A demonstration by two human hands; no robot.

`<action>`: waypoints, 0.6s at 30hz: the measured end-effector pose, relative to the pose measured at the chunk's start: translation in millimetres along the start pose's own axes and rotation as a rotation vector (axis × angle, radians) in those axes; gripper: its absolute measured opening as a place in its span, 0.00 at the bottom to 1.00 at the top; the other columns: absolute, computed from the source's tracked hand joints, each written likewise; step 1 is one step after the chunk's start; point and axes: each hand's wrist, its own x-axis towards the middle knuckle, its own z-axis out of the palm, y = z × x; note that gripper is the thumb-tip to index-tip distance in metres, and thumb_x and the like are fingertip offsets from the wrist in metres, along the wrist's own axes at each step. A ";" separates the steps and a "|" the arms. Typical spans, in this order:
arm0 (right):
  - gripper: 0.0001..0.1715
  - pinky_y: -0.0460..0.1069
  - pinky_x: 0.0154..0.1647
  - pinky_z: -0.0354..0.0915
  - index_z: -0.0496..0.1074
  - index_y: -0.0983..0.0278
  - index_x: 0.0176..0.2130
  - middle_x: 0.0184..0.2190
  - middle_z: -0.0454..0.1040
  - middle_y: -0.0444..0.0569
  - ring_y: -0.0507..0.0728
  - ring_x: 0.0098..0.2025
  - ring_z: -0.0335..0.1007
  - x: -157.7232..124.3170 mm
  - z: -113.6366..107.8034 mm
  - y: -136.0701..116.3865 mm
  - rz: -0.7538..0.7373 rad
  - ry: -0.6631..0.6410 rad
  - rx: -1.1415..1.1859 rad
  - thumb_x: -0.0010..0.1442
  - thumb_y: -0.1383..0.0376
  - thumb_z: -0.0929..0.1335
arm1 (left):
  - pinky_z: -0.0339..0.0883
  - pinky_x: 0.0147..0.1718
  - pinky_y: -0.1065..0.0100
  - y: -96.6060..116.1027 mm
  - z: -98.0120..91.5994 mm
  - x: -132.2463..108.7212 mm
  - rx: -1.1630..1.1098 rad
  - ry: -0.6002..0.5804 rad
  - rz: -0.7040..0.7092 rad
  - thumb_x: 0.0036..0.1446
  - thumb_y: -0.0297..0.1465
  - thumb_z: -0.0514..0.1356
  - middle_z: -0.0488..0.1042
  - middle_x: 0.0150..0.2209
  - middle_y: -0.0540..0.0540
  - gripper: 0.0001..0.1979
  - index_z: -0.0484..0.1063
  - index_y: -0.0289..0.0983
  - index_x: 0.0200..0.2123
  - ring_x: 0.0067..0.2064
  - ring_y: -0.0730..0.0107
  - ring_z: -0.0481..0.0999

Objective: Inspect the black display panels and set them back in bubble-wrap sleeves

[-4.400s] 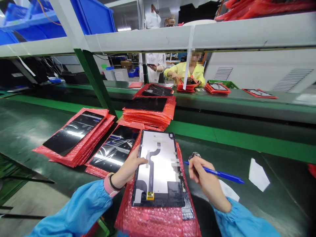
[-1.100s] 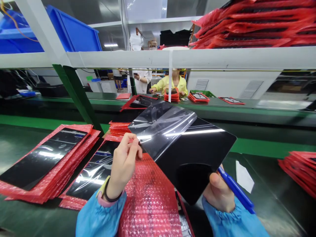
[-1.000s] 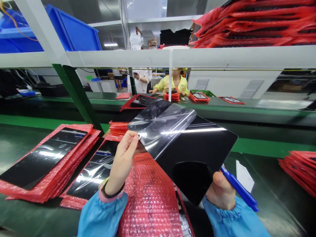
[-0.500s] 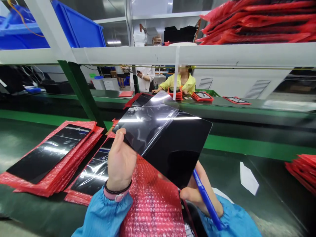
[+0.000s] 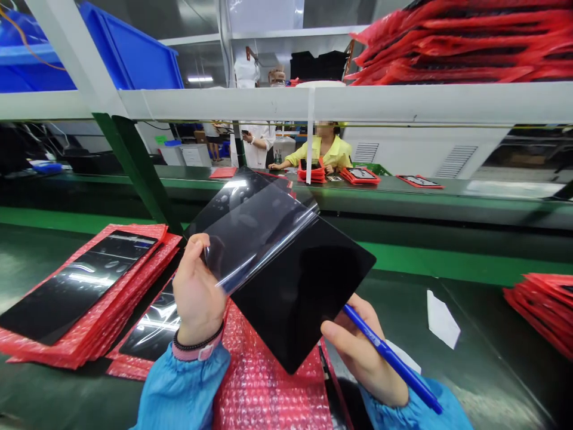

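A glossy black screen panel (image 5: 304,280) is held up tilted in front of me. Clear protective film (image 5: 264,230) lies over its far left part and curls back along a diagonal fold. My left hand (image 5: 199,286) is closed on the film at the panel's left side, the thumb on top. My right hand (image 5: 362,346) grips the panel's lower right edge between thumb and fingers. A blue pen (image 5: 389,358) is tucked in that same hand, slanting back over the wrist. Below the panel lies red bubble wrap (image 5: 273,376).
Left on the green bench are stacked red bubble bags (image 5: 89,310) with a black panel (image 5: 80,283) on top. A white paper piece (image 5: 442,319) and more red bags (image 5: 541,304) lie right. A shelf beam (image 5: 268,103) crosses ahead; a person in yellow (image 5: 331,152) sits beyond.
The clear film is curled further back, baring more of the black panel. Both hands and the panel have shifted a little left in view, and the panel's near corner sits lower.
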 end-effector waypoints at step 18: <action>0.18 0.49 0.25 0.65 0.79 0.60 0.29 0.22 0.76 0.47 0.57 0.23 0.71 -11.4 -9.4 -4.3 -0.111 0.029 -0.320 0.59 0.51 0.68 | 0.65 0.35 0.72 -11.0 -15.2 31.2 0.210 0.036 0.166 0.49 0.18 0.55 0.68 0.23 0.53 0.12 0.65 0.37 0.19 0.30 0.74 0.68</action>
